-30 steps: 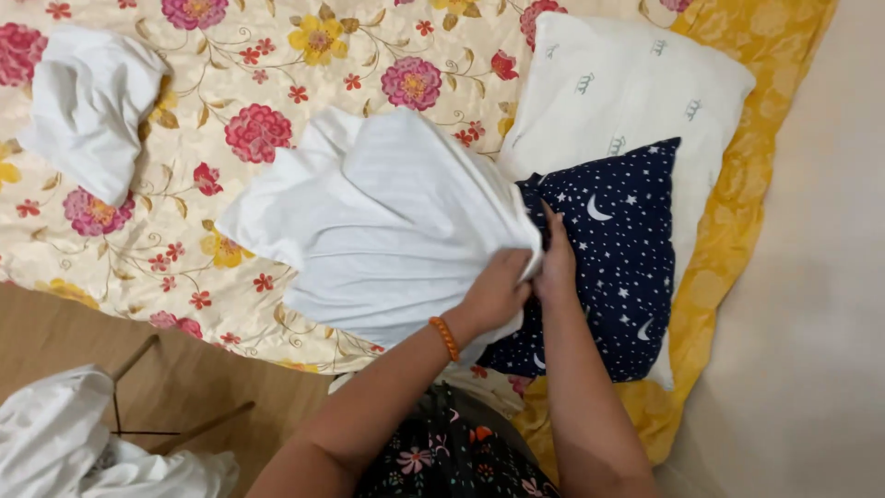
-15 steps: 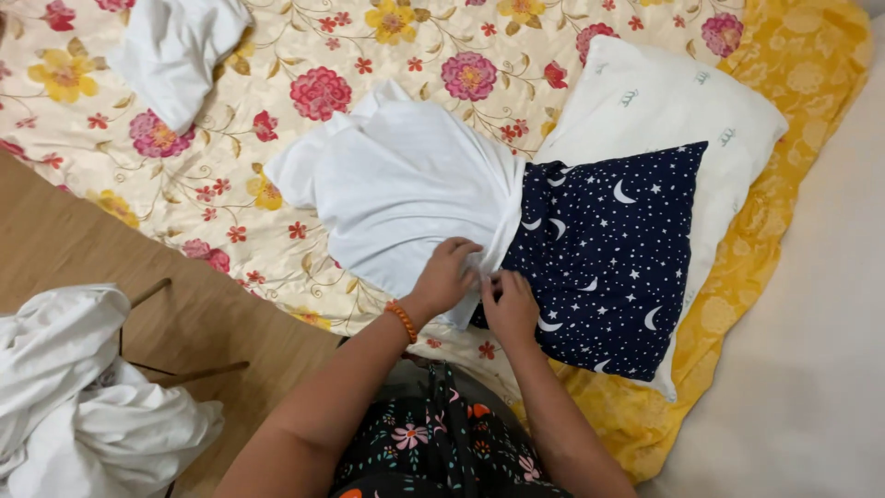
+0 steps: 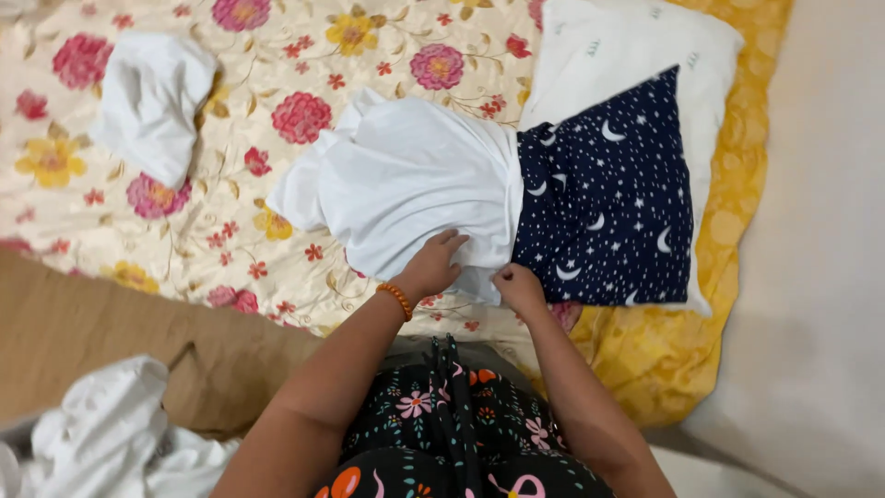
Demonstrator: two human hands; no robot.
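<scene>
On the bed, near its front edge, the left hand (image 3: 433,266) lies flat with fingers spread on the lower hem of a white garment (image 3: 415,189), while the right hand (image 3: 518,286) pinches that hem's corner where it meets a dark blue star-and-moon cloth (image 3: 604,207). The blue cloth lies on a white pillow (image 3: 627,46) toward the bed's right edge. Another white garment (image 3: 147,97) sits crumpled on the floral bedsheet (image 3: 277,46) toward the far left corner.

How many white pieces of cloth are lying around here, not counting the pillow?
3. One white garment under both hands, one crumpled cloth far left on the flowered sheet, and a white heap at the lower left. More may lie out of frame.
</scene>
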